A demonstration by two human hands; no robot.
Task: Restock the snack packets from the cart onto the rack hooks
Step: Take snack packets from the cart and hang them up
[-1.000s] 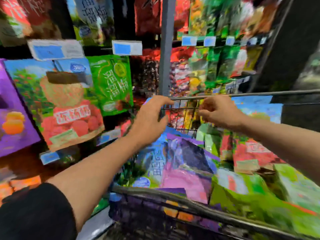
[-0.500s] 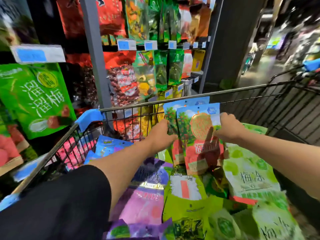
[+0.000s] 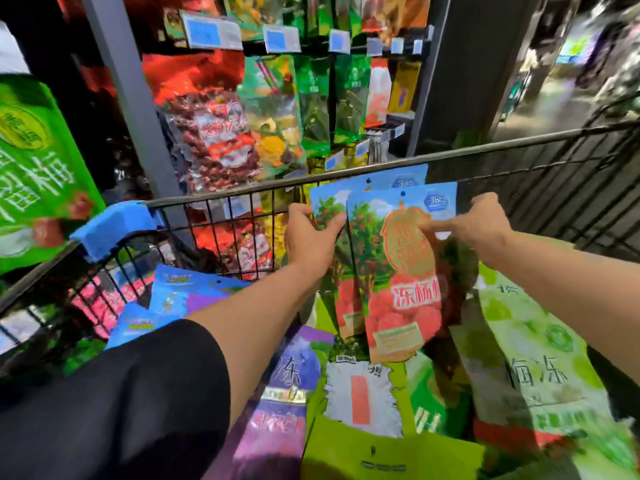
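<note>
Head view: the left hand (image 3: 313, 237) pinches the rear red-berry packet (image 3: 327, 216), the right hand (image 3: 483, 225) grips the front one (image 3: 401, 271), both upright by the cart (image 3: 242, 195)'s far rim. Nothing hung yet; many packets remain inside.

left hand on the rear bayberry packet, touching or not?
Touching. The head view shows the left hand with its thumb lying over the left edge of the rear bayberry packet and fingers behind it, no gap visible.
</note>
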